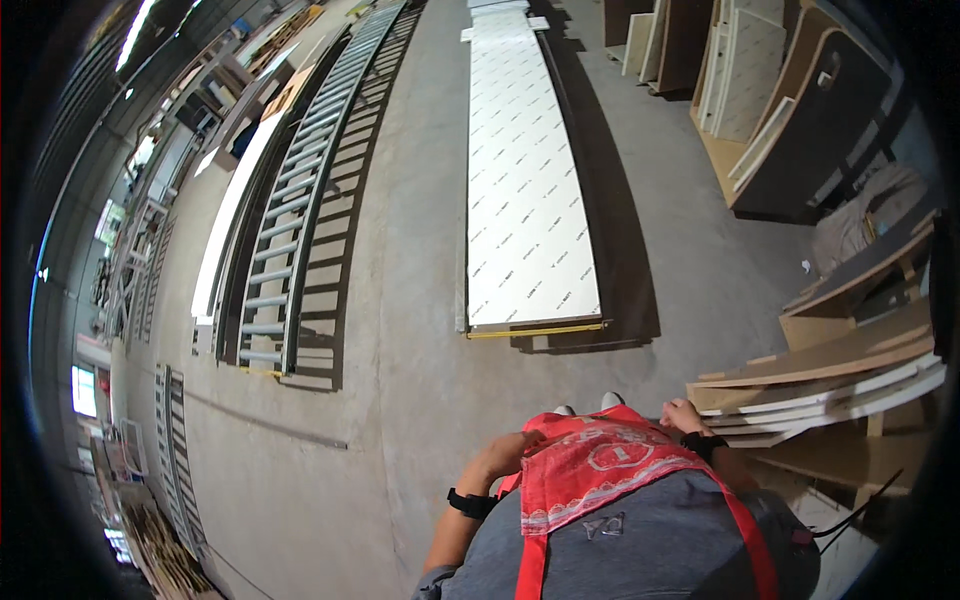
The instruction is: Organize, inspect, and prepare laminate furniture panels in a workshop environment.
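I wear a red apron [607, 470] with pale printing and a lace-like edge. My left hand [508, 454] rests against the apron's left side, where its fingers are mostly hidden. On the apron's other side, my right hand [682, 416] is curled closed beside the ends of some stacked boards [820, 408]. Nothing shows in its fingers, and I cannot tell whether it touches the boards. Each wrist has a black band. Ahead of my shoes, a long white panel [530, 220] with a repeated print lies flat above the floor.
A roller conveyor [285, 240] runs away on the left, with a long white board [232, 235] beside it. Dark and white panels [815, 120] stand upright at the far right. A thin bar [265, 422] lies on the concrete floor [420, 250].
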Demonstrator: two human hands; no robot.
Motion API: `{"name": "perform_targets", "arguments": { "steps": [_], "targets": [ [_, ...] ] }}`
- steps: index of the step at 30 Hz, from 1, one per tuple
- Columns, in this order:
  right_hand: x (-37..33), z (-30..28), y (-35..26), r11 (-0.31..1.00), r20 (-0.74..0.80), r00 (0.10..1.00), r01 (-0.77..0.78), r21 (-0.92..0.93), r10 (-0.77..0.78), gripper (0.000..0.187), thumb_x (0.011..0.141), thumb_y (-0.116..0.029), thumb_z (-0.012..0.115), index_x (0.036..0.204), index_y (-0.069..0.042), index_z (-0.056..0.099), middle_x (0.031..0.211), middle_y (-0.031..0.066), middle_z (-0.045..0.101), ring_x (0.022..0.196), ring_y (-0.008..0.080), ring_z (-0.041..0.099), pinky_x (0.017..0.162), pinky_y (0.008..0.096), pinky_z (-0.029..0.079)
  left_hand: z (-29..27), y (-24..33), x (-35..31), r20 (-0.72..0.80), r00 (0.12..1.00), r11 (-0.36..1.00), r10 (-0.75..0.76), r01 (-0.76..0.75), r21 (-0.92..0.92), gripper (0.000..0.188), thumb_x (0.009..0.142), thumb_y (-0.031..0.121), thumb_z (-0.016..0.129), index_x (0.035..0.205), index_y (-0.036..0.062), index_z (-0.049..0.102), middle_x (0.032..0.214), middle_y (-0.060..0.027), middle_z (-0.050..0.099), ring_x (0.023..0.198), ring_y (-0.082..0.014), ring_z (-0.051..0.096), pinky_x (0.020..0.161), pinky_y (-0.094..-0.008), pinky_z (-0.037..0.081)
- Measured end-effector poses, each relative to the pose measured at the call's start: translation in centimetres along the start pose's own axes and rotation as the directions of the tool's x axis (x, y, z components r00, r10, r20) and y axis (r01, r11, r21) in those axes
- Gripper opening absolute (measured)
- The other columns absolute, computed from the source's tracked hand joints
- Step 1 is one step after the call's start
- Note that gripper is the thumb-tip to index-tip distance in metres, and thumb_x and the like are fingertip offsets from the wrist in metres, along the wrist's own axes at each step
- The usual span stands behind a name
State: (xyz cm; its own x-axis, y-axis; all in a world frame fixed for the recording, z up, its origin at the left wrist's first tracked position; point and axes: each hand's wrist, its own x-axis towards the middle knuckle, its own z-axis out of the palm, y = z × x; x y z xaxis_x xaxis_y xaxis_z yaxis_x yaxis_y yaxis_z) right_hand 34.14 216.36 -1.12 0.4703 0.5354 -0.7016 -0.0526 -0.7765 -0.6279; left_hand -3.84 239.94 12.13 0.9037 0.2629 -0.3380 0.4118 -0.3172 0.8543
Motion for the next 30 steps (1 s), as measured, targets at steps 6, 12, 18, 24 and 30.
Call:
{"name": "perform_targets", "arguments": {
  "steps": [6,12,18,24,30],
  "targets": [
    [3.7,-1.5,-3.6,0.998,0.154,0.988,0.041,-0.040,-0.034,0.028,0.092,-0.027,0.045,0.085,0.000,0.054,0.069,0.0094,0.062,0.053,0.0150,0.060,0.045,0.0257,0.045,1.9,3.0,0.2,-0.110,0.965,0.965,-0.239,0.248,0.083,0.035,0.087,0.028,0.056,0.112,0.0039,0.055,0.101,-0.0196,0.062,0.093,-0.0356,0.060,0.077,-0.0419,0.048],
    [6.9,-1.3,-1.9,0.976,0.333,0.940,-0.006,-0.219,0.081,0.027,0.092,-0.024,0.045,0.082,0.000,0.055,0.067,0.0111,0.062,0.049,0.0158,0.058,0.041,0.0261,0.043,5.7,5.7,-2.0,-0.183,0.901,0.917,-0.392,0.400,0.005,0.046,0.090,0.043,0.049,0.117,0.0054,0.054,0.109,-0.0167,0.061,0.098,-0.0353,0.059,0.082,-0.0405,0.048],
    [10.7,1.7,-3.2,0.924,0.402,0.894,-0.031,-0.380,0.195,0.027,0.089,-0.023,0.048,0.077,-0.001,0.056,0.063,0.0114,0.061,0.047,0.0167,0.057,0.039,0.0287,0.042,11.6,7.4,-7.1,-0.248,0.752,0.792,-0.611,0.576,-0.204,0.041,0.093,0.039,0.045,0.112,0.0049,0.055,0.102,-0.0188,0.063,0.092,-0.0370,0.060,0.078,-0.0420,0.048],
    [15.0,4.7,-6.1,0.613,0.550,0.783,0.594,-0.521,-0.292,0.034,0.084,-0.029,0.051,0.062,-0.003,0.051,0.053,0.0108,0.053,0.043,0.0239,0.051,0.041,0.0365,0.041,14.9,6.3,-8.5,-0.317,0.751,0.804,-0.579,0.461,-0.376,0.029,0.088,0.029,0.052,0.100,0.0037,0.060,0.095,-0.0196,0.063,0.089,-0.0375,0.060,0.073,-0.0432,0.047],
    [8.3,19.5,-14.7,0.469,0.773,0.571,0.782,-0.411,-0.274,0.036,0.086,-0.029,0.049,0.060,-0.003,0.050,0.051,0.0108,0.052,0.041,0.0228,0.051,0.038,0.0355,0.039,17.4,1.1,-13.5,-0.603,0.532,0.789,-0.594,0.532,-0.309,0.025,0.072,0.022,0.061,0.089,0.0029,0.063,0.085,-0.0194,0.064,0.079,-0.0375,0.062,0.062,-0.0449,0.047]
  ]
}}
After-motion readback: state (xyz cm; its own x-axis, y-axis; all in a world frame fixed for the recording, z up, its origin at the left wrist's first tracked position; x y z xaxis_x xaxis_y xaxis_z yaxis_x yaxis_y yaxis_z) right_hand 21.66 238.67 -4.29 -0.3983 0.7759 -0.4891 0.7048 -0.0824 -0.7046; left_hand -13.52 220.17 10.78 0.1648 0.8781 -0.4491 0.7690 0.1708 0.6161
